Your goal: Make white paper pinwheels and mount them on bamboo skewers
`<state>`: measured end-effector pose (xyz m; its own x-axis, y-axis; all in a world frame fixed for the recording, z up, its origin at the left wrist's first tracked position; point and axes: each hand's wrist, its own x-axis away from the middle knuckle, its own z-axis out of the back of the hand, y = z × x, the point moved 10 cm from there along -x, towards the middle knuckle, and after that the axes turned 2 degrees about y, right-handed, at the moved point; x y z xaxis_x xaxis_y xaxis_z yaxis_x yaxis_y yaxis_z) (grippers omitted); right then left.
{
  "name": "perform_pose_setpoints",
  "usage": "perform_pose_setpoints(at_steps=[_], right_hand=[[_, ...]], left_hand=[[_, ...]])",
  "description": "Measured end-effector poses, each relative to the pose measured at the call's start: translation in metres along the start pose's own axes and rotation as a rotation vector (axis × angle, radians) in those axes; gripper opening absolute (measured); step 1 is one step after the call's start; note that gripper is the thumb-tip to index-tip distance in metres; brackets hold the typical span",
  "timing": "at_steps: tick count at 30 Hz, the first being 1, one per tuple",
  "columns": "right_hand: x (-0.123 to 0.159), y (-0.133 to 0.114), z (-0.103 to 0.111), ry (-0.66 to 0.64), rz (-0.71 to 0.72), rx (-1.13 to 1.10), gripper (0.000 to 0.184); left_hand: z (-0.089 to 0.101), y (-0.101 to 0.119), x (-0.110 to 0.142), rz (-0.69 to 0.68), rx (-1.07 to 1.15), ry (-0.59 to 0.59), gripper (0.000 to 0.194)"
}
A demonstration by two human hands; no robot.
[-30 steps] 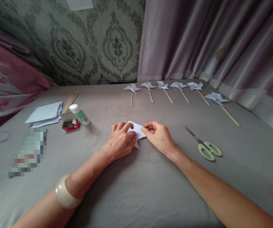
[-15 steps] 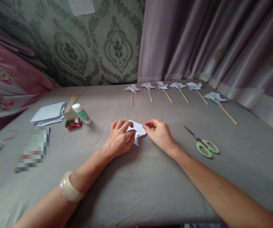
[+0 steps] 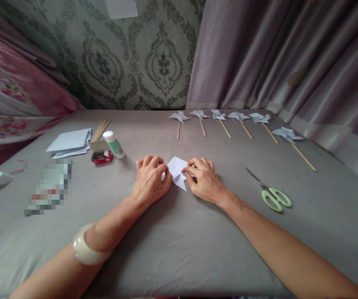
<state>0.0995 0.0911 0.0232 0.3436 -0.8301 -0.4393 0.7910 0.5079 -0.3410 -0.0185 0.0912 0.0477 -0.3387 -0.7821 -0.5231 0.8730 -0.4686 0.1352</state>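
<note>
Between my hands a white paper pinwheel [image 3: 178, 166], partly folded, lies near the middle of the grey cloth. My left hand [image 3: 152, 176] is closed on its left side, thumb and fingers pinching the paper. On the opposite side, my right hand [image 3: 204, 179] pinches a folded blade with curled fingers. One pointed corner of the paper sticks out toward me, and a flat part shows at the far side. My fingers hide the paper's left and right edges. Green-handled scissors [image 3: 270, 194] lie to the right of my right hand.
Several finished pinwheels [image 3: 218, 115] on sticks lie in a row at the back right. At left are a glue stick [image 3: 114, 145], a red box of small metal pieces [image 3: 102, 157], wooden sticks [image 3: 101, 129], a paper stack [image 3: 69, 141] and a blurred packet [image 3: 49, 187].
My left hand has shifted left off the middle of the paper to its left edge. My right fingers have moved inward over a blade. The camera view has turned slightly left.
</note>
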Motion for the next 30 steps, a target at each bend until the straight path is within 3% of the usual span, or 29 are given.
perform_pose_setpoints(at_steps=[16, 19, 21, 25, 30], right_hand=[[0.000, -0.010, -0.008, -0.059, 0.066, 0.092, 0.022], [-0.001, -0.012, -0.008, -0.050, 0.068, 0.081, 0.022], [-0.001, -0.006, -0.003, 0.002, 0.026, 0.022, 0.022], [0.000, 0.021, 0.018, 0.230, -0.132, -0.108, 0.022], [0.004, 0.040, 0.027, 0.345, -0.237, -0.155, 0.020]], left_hand=[[-0.005, 0.003, 0.004, -0.008, -0.027, -0.042, 0.021], [-0.006, 0.006, 0.004, 0.021, -0.034, -0.101, 0.029], [-0.010, 0.008, 0.005, 0.051, -0.030, -0.174, 0.037], [-0.021, 0.011, 0.010, 0.079, -0.028, -0.305, 0.046], [-0.033, 0.008, 0.015, 0.159, -0.004, -0.375, 0.035]])
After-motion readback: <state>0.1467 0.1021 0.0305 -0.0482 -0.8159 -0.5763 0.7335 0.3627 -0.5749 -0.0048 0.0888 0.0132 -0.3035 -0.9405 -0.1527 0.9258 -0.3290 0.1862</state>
